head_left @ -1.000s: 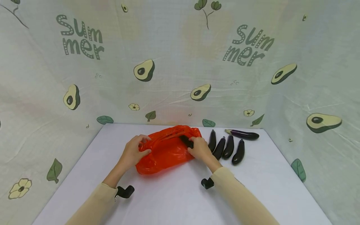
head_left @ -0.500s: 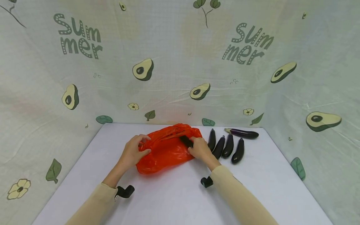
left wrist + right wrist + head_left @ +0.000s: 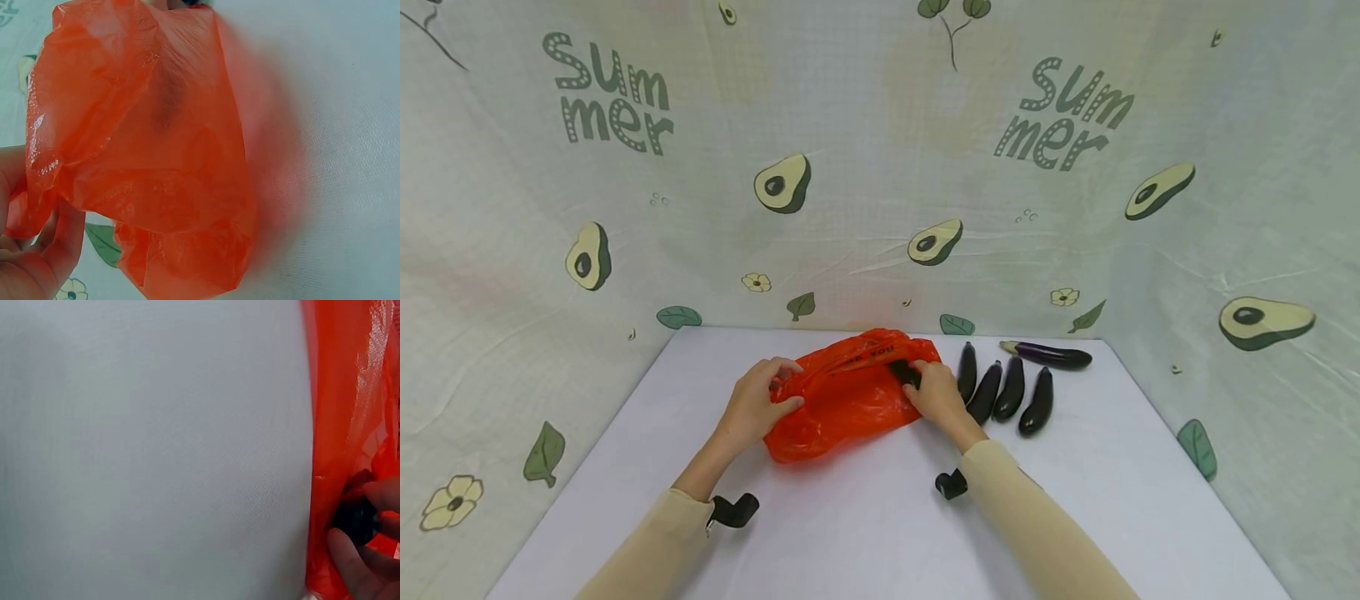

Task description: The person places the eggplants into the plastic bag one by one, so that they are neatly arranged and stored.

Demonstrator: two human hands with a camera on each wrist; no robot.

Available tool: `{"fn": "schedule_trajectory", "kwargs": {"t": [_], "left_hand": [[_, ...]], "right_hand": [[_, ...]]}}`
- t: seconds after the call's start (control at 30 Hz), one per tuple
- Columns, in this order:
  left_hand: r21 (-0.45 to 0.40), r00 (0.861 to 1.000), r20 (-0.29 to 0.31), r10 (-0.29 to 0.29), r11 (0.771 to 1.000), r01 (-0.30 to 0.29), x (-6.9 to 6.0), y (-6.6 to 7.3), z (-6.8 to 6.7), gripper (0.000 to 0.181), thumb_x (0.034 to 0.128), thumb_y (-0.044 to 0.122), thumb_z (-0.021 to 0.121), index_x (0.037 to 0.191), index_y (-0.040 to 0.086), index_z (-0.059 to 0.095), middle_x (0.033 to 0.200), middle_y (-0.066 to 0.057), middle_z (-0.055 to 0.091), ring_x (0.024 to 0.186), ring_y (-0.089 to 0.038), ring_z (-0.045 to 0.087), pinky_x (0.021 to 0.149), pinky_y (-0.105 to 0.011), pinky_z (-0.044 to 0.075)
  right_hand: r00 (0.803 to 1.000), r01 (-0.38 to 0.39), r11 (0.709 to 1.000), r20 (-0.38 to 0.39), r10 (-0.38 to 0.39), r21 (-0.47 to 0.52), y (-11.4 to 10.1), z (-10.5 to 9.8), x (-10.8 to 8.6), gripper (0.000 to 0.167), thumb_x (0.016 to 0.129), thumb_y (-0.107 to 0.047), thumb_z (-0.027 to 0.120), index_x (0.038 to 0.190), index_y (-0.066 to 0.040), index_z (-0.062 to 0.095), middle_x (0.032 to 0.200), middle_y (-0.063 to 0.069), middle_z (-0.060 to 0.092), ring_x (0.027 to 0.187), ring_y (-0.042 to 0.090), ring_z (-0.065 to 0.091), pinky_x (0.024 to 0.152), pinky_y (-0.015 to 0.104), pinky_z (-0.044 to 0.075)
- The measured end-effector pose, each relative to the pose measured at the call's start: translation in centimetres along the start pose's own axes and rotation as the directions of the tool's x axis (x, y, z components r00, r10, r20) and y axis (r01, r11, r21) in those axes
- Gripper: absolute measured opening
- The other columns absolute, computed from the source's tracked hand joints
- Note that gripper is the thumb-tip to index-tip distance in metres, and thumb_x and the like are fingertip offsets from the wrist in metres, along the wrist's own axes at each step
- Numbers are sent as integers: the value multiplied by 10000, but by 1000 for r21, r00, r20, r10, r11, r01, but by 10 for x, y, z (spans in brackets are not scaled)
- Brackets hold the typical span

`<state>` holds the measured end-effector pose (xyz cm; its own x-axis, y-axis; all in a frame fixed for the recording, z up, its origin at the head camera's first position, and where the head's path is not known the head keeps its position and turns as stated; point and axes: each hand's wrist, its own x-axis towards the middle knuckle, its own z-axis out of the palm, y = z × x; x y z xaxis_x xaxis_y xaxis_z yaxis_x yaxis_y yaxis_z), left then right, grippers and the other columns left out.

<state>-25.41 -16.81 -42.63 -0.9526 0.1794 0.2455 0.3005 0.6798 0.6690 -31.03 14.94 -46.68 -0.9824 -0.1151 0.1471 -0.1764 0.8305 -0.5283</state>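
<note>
A red plastic bag (image 3: 850, 408) lies mid-table in the head view, its mouth held apart. At its left edge my left hand (image 3: 756, 408) grips the film between thumb and fingers. My right hand (image 3: 938, 396) is at the bag's right side and holds a dark eggplant (image 3: 904, 372) that points into the mouth. In the right wrist view, thumb and fingers close round the blunt end of this eggplant (image 3: 357, 522), beside the red film. The left wrist view shows the bag (image 3: 162, 144) bulging beside the left fingers, with a dark blurred shadow through the film.
Several eggplants (image 3: 1011, 389) lie to the right of the right hand, side by side and roughly upright in view. One more eggplant (image 3: 1048, 356) lies crosswise behind them. A printed cloth (image 3: 857, 167) hangs behind and beside the white table (image 3: 850, 533).
The right hand and its eggplant have shifted slightly to the right. Dark printing on the bag's rear rim shows more clearly. The left hand keeps its place.
</note>
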Motion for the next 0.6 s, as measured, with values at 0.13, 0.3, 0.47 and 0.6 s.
{"fn": "schedule_trajectory", "kwargs": {"t": [0.13, 0.3, 0.47, 0.6], "left_hand": [[-4, 1000, -3, 2, 1000, -2, 0, 0, -1, 475, 906, 56, 839, 1326, 115, 625, 1210, -114, 635, 1116, -316, 601, 882, -455, 636], [-10, 1000, -8, 9, 1000, -9, 0, 0, 0, 473, 903, 53, 841, 1321, 111, 628, 1199, -113, 637, 1105, -316, 603, 876, -452, 637], [-10, 1000, -5, 11, 1000, -11, 0, -1, 1, 473, 904, 53, 840, 1323, 114, 630, 1196, -106, 638, 1107, -308, 602, 872, -443, 636], [-8, 1000, -1, 3, 1000, -3, 0, -2, 1, 474, 904, 57, 842, 1324, 114, 630, 1198, -105, 637, 1107, -305, 599, 871, -437, 635]], "right_hand": [[1000, 0, 999, -16, 1, 49, 3, 0, -1, 503, 978, -155, 781, 1432, 1, 634, 1365, 189, 685, 1224, 351, 642, 1096, 497, 532], [999, -14, 995, -42, 18, 99, 5, 3, -1, 510, 971, -161, 790, 1428, 3, 633, 1371, 183, 687, 1255, 357, 645, 1097, 521, 526], [996, -53, 988, -60, 62, 144, 7, 5, -1, 504, 963, -183, 807, 1410, -9, 651, 1347, 172, 702, 1216, 347, 651, 1081, 511, 542], [993, -69, 984, -82, 83, 163, 8, 7, 0, 483, 958, -194, 815, 1381, -10, 671, 1298, 175, 721, 1138, 339, 661, 1049, 504, 566]]}}
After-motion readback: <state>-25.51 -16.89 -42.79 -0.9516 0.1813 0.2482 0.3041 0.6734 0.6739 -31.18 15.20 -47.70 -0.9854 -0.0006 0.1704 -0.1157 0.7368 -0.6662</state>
